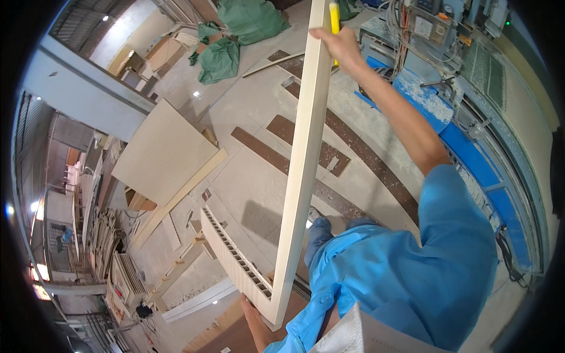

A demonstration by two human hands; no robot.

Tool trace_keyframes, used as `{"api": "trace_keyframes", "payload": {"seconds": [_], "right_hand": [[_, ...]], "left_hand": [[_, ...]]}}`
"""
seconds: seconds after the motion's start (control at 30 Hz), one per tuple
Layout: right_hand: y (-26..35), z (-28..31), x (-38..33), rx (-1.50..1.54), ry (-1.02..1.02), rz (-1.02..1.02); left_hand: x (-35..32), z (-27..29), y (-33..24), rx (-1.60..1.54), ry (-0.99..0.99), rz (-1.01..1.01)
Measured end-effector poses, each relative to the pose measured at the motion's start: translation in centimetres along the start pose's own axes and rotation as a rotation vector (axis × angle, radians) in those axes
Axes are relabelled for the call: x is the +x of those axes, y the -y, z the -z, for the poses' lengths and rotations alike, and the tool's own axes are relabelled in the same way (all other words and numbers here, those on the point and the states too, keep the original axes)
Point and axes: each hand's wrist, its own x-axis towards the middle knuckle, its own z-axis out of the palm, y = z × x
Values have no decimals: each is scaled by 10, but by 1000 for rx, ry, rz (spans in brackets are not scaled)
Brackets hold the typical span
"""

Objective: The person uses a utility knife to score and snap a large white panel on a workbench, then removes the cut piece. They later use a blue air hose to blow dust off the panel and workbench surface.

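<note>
A long cream L-shaped frame (301, 159) stretches from the top of the view down to a corner near my body. Its shorter leg (232, 253) runs up to the left and shows a row of hollow cells along its edge. My right hand (340, 48) grips the long leg near its far end, thumb across the face. A slim yellow stick-like tool (335, 26) is at that same hand; its exact kind is unclear. At the near corner, my left hand (256, 325) holds the shorter leg from below, its fingers partly hidden.
Brown strips (365, 150) and sawdust lie on the floor. To the right stands a blue and grey machine (471, 159) with cables. A ribbed cream panel (168, 150) leans at left, near stacked boards (105, 226). Green sacks (250, 22) sit at the back.
</note>
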Motion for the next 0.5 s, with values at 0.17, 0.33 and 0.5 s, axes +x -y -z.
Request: {"api": "trace_keyframes", "payload": {"seconds": [0.17,0.33,0.5], "right_hand": [[-143,-64,34,-166,-79,-363],[-245,-87,31,-33,-139,-532],[-350,-98,55,3,-239,-768]], "left_hand": [[40,0,-99,52,-161,-1],[54,-2,-167,90,-362,44],[69,-29,-197,-20,-251,-163]]}}
